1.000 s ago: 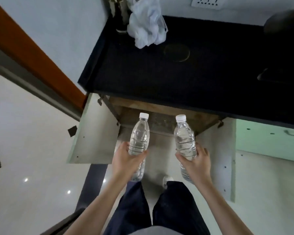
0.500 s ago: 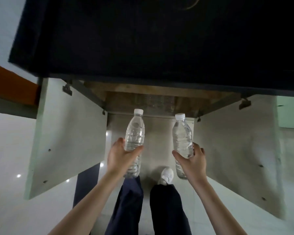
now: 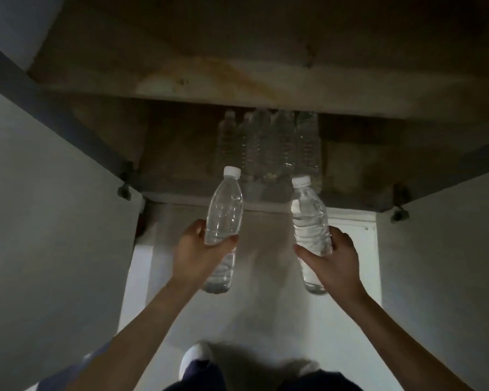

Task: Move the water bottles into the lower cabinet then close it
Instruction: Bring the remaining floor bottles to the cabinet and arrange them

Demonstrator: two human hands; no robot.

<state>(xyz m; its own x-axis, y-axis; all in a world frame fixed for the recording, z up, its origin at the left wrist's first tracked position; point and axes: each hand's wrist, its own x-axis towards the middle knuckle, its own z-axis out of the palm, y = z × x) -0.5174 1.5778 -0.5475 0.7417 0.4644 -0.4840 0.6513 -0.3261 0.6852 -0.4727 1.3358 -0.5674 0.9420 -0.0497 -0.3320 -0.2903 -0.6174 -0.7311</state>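
The lower cabinet (image 3: 237, 80) is standing open, its rough, stained wooden inside lying in shadow. Its flat, pale left door (image 3: 54, 221) and right door (image 3: 441, 263) are hanging wide to either side on small metal hinges (image 3: 124, 190). A smooth, pale floor (image 3: 251, 311) is spreading out in front of it. Deep inside the cabinet, a tight cluster of bottles (image 3: 268, 148), clear ribbed plastic, is standing upright, with the bottles touching one another. Outside the opening and above the floor, two more clear, water-filled bottles are pointing their white screw caps toward the cabinet. The left hand (image 3: 198, 255) is gripping the left bottle (image 3: 225, 210) round its middle, thumb and fingers curling about it. The right hand (image 3: 333, 263) is gripping the right bottle (image 3: 311, 221) the same way.
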